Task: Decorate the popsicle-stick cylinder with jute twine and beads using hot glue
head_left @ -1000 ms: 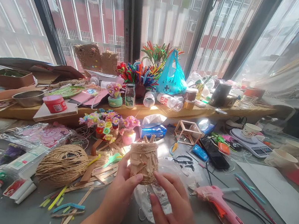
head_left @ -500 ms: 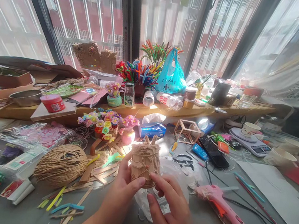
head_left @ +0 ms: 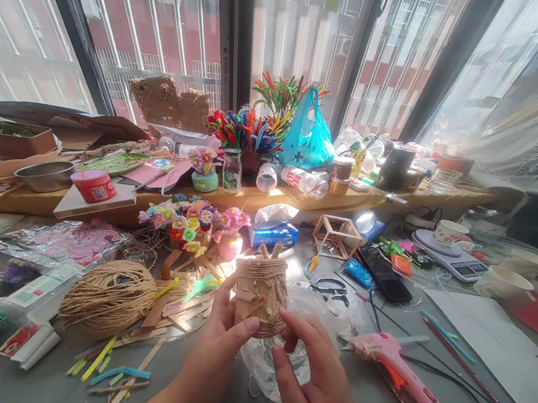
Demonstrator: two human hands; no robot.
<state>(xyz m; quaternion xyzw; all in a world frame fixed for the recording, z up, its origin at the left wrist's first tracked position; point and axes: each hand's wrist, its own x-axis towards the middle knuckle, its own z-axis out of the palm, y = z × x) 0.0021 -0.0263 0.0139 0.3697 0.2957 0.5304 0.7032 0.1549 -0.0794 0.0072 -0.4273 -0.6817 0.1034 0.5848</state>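
Observation:
A small twine-wrapped pot (head_left: 261,294), decorated with bits of wood and cord, is held upright in front of me. Twine bands run around its top and bottom, and two short stubs stick up from the rim. My left hand (head_left: 220,342) grips its left side, thumb across the lower front and fingers behind. At the lower right, my right hand (head_left: 313,363) has its index fingertip against or very near the pot, while its thumb stands apart below. A crumpled clear plastic bag (head_left: 264,369) lies beneath.
Left of my hands are a ball of jute twine (head_left: 108,295) and scattered craft sticks (head_left: 136,377). A pink hot glue gun (head_left: 400,372) and its cable lie right, with scissors (head_left: 331,288) behind. Beyond stand a wooden stick frame (head_left: 338,235), a tissue pack (head_left: 273,232) and a kitchen scale (head_left: 450,255).
My right index finger has drawn back slightly from the pot's front to its right edge. The pot has shifted a touch left, still in my left hand.

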